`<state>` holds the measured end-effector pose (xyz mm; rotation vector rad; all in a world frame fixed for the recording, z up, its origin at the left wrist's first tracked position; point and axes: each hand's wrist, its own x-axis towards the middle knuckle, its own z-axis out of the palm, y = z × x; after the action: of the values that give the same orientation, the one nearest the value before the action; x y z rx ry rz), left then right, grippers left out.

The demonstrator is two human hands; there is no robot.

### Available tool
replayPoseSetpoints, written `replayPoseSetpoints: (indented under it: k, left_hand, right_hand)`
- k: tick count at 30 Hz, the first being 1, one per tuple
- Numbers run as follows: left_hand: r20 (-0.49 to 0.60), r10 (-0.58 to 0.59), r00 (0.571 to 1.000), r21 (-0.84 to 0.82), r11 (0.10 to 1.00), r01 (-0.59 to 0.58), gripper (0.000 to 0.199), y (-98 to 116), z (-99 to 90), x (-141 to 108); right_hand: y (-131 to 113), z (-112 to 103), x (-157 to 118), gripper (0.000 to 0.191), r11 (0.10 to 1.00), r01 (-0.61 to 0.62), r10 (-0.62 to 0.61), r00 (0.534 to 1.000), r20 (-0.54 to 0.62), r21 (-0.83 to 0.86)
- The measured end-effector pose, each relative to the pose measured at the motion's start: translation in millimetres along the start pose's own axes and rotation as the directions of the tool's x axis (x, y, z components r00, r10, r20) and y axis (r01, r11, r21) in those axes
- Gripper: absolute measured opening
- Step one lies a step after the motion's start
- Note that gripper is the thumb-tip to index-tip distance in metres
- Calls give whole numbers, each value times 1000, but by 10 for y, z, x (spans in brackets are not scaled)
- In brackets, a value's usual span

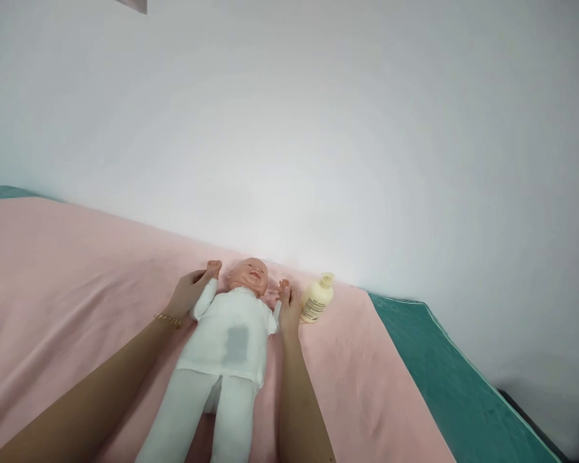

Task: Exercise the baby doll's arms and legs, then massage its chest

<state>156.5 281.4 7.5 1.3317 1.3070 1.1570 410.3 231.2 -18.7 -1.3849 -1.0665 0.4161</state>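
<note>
A baby doll point(226, 334) in a white top and white trousers lies on its back on the pink cloth, its head toward the wall. My left hand point(191, 294) is closed around the doll's raised hand and wrist on the left side of the picture, with a gold bracelet on my wrist. On the other side, my right hand point(290, 305) grips the doll's other hand, whose small fingers show above my thumb. Just right of my right hand stands a pale yellow pump bottle point(317, 299) with printed text, close beside my fingers.
The pink cloth point(357, 379) covers much of the surface. Green material point(434, 360) shows at the right, with a little more at the far left. A plain pale wall point(289, 141) rises behind. A dark edge shows at the lower right.
</note>
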Motion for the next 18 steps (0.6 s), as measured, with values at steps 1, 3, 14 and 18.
replayPoseSetpoints:
  k: [1, 3, 14, 18]
  left_hand:
    - [-27, 34, 999, -17, 999, -34, 55, 25, 2, -52]
    - [-83, 89, 993, -64, 993, -95, 54, 55, 5, -152]
    - [-177, 292, 940, -73, 948, -308, 48, 10, -297, -836]
    - [-207, 195, 959, 97, 979, -178, 44, -92, -501, -1230]
  right_hand:
    - [-22, -4, -39, 52, 1000, 29, -29, 1000, -12, 9]
    - [-73, -14, -127, 48, 995, 99, -99, 995, -35, 21]
    - [-517, -188, -866, 39, 996, 90, -91, 994, -61, -11]
    - [-556, -317, -1230, 43, 998, 7, -10, 998, -58, -63]
